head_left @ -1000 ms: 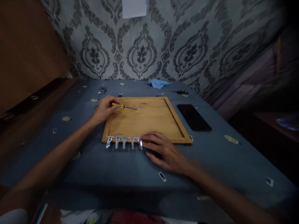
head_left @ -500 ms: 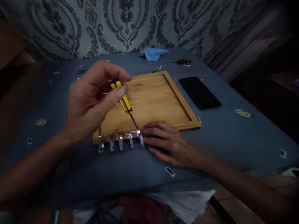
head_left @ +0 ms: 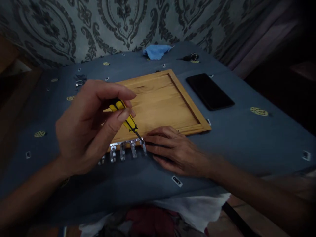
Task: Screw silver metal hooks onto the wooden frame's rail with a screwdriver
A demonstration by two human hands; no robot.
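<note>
A yellow and black screwdriver is pinched between the thumb and fingers of my left hand. It tilts down to the right, its tip at the right end of a shiny metal hook rail. The rail, with several hooks, lies along the near edge of a framed wooden board, its hooks hanging past the edge. My right hand lies palm down at that corner, fingers closed together against the rail's right end. Its fingertips hide whatever is under them. My left hand covers the board's left side.
To the right of the board lies a black phone. Behind it are a blue cloth and a small dark object. Small shiny parts lie at the back left on the dark blue tablecloth. A patterned curtain hangs behind.
My left hand and the screwdriver have come lower and slightly left in view, and the tip stays at the rail's right end. My right hand keeps its place by the rail. The view has shifted slightly.
</note>
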